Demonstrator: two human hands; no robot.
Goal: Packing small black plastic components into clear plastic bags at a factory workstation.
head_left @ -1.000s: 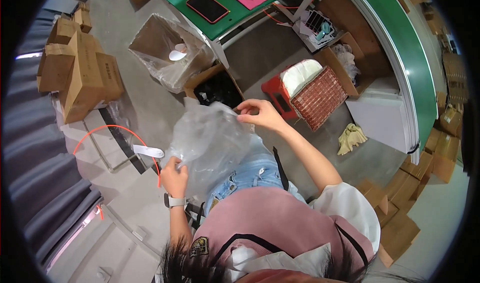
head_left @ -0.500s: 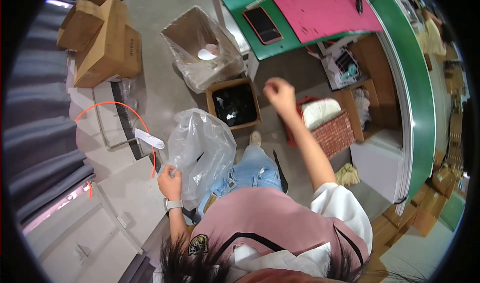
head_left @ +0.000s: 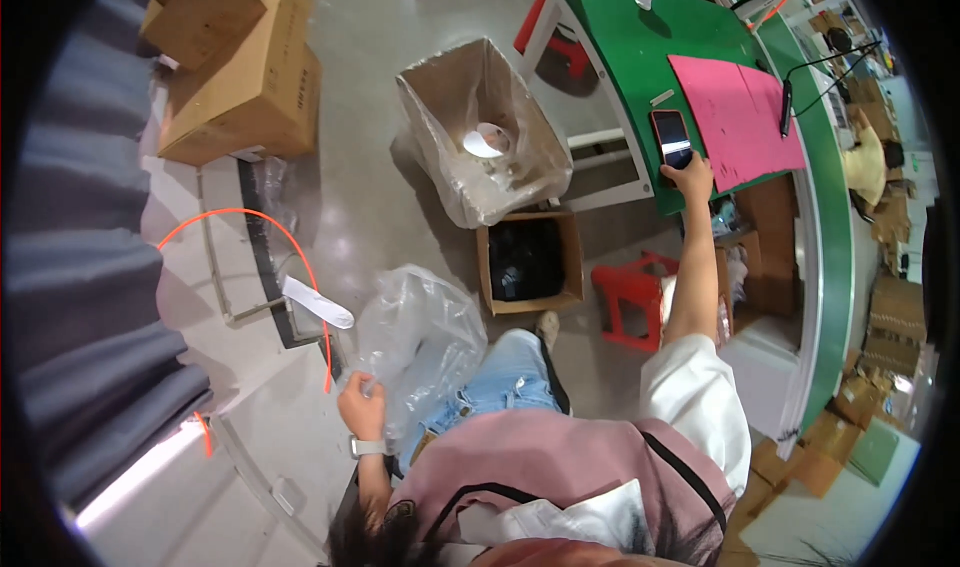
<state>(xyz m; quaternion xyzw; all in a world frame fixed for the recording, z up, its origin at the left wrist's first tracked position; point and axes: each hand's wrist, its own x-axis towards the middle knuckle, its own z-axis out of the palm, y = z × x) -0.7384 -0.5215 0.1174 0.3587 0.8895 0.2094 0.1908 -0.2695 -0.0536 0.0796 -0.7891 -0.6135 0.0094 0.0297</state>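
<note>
My left hand (head_left: 362,407), with a watch on its wrist, is closed on the edge of a clear plastic bag (head_left: 415,332). The bag hangs loosely beside my left leg. My right arm is stretched out to the green table (head_left: 630,47). There my right hand (head_left: 692,179) has its thumb and fingers closed around the near end of a smartphone (head_left: 671,132). The phone lies on the table top, its dark screen up with a bright reflection. A pink sheet (head_left: 740,117) lies just right of it.
A carton lined with clear plastic (head_left: 440,77) stands ahead, holding a white round piece. Nearer is a small carton (head_left: 572,267) with a black lining. A red stool (head_left: 625,302) is partly behind my right arm. Large cartons (head_left: 225,107) and an orange hose (head_left: 290,232) are at left.
My right hand has gone from above the floor to the phone on the table and closed on it. The view has turned toward the right. My left hand still holds the plastic bag.
</note>
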